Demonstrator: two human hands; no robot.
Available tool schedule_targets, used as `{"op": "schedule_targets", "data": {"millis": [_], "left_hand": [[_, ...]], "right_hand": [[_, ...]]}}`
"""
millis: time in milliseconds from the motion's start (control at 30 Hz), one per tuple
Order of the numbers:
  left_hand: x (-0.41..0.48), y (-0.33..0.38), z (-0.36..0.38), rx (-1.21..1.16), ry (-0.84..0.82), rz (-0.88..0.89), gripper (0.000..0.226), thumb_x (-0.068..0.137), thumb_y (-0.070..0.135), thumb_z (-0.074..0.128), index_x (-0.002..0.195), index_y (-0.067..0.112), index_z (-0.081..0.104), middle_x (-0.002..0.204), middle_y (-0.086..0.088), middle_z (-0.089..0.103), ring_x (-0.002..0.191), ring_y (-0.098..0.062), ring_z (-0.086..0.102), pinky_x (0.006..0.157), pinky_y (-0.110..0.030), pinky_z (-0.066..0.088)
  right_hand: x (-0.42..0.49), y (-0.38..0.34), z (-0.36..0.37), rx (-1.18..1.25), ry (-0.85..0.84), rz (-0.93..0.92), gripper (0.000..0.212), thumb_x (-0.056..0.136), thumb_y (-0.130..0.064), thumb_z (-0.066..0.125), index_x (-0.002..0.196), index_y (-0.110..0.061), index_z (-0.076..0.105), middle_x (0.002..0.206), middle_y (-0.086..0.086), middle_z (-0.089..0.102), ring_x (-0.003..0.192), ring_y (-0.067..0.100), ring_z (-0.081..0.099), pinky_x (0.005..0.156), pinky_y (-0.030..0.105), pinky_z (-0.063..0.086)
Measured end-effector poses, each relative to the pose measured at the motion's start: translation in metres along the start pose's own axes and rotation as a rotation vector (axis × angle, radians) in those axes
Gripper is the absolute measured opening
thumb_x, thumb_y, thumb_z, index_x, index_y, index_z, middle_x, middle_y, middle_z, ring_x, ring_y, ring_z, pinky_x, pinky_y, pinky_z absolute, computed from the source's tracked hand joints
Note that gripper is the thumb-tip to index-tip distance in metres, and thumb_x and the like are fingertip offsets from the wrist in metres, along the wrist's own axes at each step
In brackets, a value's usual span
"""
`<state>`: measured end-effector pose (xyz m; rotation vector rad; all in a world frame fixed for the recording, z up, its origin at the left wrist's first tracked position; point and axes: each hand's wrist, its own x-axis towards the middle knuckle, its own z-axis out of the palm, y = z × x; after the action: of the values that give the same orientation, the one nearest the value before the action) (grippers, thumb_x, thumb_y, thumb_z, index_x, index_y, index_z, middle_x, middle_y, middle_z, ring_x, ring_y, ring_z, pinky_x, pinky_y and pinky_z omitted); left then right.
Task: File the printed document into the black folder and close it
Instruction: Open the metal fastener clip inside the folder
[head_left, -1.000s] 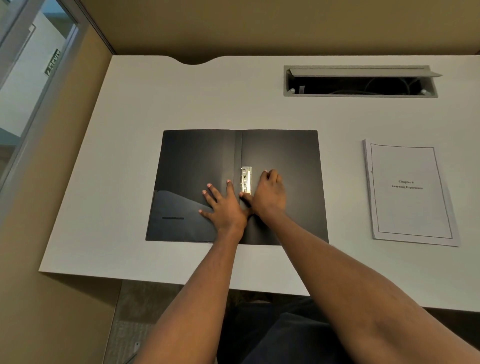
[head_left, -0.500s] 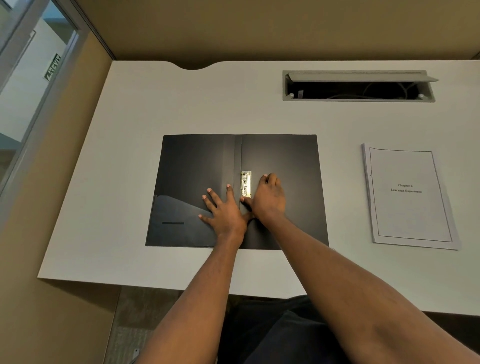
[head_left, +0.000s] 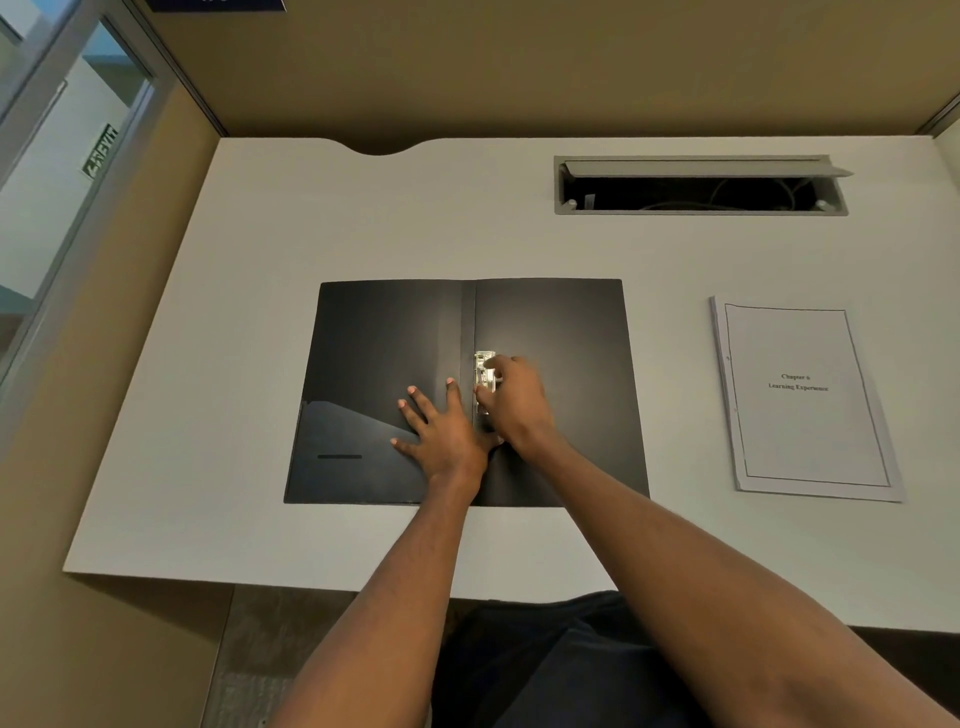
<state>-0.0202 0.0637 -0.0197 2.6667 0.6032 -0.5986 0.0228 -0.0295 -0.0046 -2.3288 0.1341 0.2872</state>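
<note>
The black folder (head_left: 384, 353) lies open and flat in the middle of the white desk. A metal clip (head_left: 484, 364) sits by its spine on the right half. My left hand (head_left: 441, 428) presses flat on the left half, fingers spread, beside the spine. My right hand (head_left: 517, 400) is on the clip, fingers curled around its lever and thumb at its lower end. The printed document (head_left: 802, 397), a stapled white stack with a framed title page, lies apart on the desk to the right of the folder.
The white desk (head_left: 249, 322) has an open grey cable tray (head_left: 698, 184) set into its back right. Tan partition walls stand behind and to the left, with a glass panel at far left. The desk's front edge runs just below the folder.
My right hand has shifted from lying flat beside the clip to curling its fingers over the clip's lever. My left hand stays pressed on the folder. The view has tilted slightly.
</note>
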Motion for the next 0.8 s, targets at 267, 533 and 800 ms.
{"op": "schedule_targets", "data": {"millis": [267, 533, 800], "left_hand": [[0.014, -0.002, -0.003, 0.041, 0.003, -0.014, 0.121, 0.074, 0.074, 0.073, 0.164, 0.035, 0.003, 0.172, -0.018, -0.011, 0.159, -0.044, -0.010, 0.118, -0.076, 0.015], [0.004, 0.000, 0.007, 0.065, 0.006, 0.002, 0.123, 0.073, 0.074, 0.073, 0.164, 0.035, 0.002, 0.172, -0.019, -0.011, 0.158, -0.045, -0.009, 0.116, -0.076, 0.016], [0.009, 0.001, 0.010, 0.081, 0.010, -0.004, 0.122, 0.073, 0.075, 0.072, 0.164, 0.034, 0.002, 0.172, -0.019, -0.009, 0.158, -0.046, -0.008, 0.116, -0.076, 0.016]], "right_hand": [[0.035, -0.024, -0.010, 0.163, -0.014, -0.026, 0.019, 0.094, -0.007, 0.068, 0.110, -0.002, 0.077, 0.102, 0.012, 0.077, 0.092, 0.021, 0.073, 0.089, 0.034, 0.059], [0.069, -0.020, -0.026, 0.087, -0.003, -0.034, 0.021, 0.092, 0.004, 0.061, 0.104, -0.003, 0.076, 0.099, 0.012, 0.077, 0.093, 0.026, 0.073, 0.090, 0.041, 0.058], [0.103, -0.018, -0.014, -0.002, -0.065, 0.005, 0.017, 0.090, -0.001, 0.066, 0.094, -0.010, 0.079, 0.093, 0.005, 0.078, 0.088, 0.021, 0.073, 0.087, 0.038, 0.059]]}}
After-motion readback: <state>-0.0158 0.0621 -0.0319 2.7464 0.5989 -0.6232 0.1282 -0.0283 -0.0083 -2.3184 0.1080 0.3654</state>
